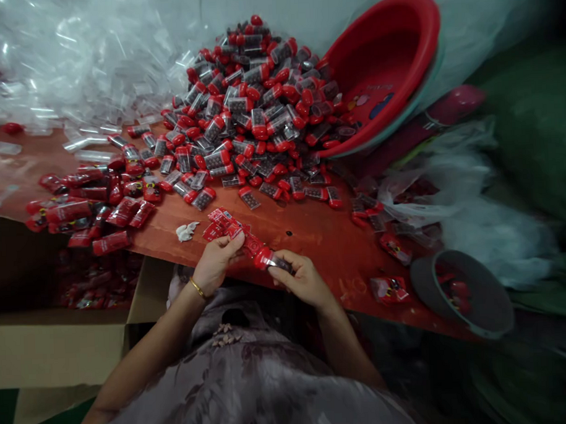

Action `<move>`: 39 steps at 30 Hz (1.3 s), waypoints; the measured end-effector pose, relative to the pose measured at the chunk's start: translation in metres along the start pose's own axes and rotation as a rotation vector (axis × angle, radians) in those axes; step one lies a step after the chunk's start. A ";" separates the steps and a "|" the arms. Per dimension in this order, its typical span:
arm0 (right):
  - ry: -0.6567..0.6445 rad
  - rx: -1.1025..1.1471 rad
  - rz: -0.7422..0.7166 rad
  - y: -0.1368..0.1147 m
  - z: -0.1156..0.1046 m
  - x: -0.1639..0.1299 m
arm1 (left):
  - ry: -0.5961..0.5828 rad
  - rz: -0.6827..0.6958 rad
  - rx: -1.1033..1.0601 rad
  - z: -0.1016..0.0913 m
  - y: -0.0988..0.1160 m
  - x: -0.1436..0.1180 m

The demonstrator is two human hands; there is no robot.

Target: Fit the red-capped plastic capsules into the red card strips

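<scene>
My left hand (218, 259), with a gold bangle on the wrist, pinches a red printed label strip (232, 228) at the near edge of the reddish table (311, 232). My right hand (300, 277) grips a small clear tube with a red cap (270, 259), its cap end touching the strip. A large heap of the same red-capped tubes (256, 108) lies on the table further back.
A tilted red basin (384, 66) leans at the back right. Wrapped red tubes (85, 206) lie at left above an open cardboard box (60, 343). Clear plastic sleeves (83, 64) pile up at back left. A grey bowl (466, 295) sits at right.
</scene>
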State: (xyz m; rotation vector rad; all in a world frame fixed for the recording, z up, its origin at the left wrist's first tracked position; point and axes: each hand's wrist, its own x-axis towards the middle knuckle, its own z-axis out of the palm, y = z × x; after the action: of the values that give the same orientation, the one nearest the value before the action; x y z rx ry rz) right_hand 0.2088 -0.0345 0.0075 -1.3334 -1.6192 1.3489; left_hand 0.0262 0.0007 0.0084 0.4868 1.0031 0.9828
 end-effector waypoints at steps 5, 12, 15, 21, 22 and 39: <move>-0.033 -0.046 0.020 0.001 0.002 0.005 | -0.002 0.091 0.069 -0.003 -0.002 -0.001; 0.042 -0.045 -0.001 0.002 0.006 0.007 | -0.005 0.189 0.102 0.001 -0.007 0.000; 0.066 -0.041 -0.012 0.003 0.010 0.009 | -0.013 0.250 0.112 0.004 -0.010 -0.002; 0.283 -0.080 -0.062 0.008 0.026 0.015 | -0.038 0.217 0.066 0.009 -0.024 -0.001; 0.314 -0.083 -0.059 0.009 0.028 0.016 | -0.020 0.209 0.044 0.010 -0.027 0.000; 0.344 0.180 0.013 0.019 0.045 0.015 | 0.006 0.195 0.018 0.012 -0.031 0.005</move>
State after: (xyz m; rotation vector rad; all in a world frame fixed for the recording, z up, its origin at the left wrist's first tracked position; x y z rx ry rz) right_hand 0.1691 -0.0353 -0.0249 -1.3800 -1.2318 1.1665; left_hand 0.0522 -0.0094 -0.0114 0.6052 0.9838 1.1499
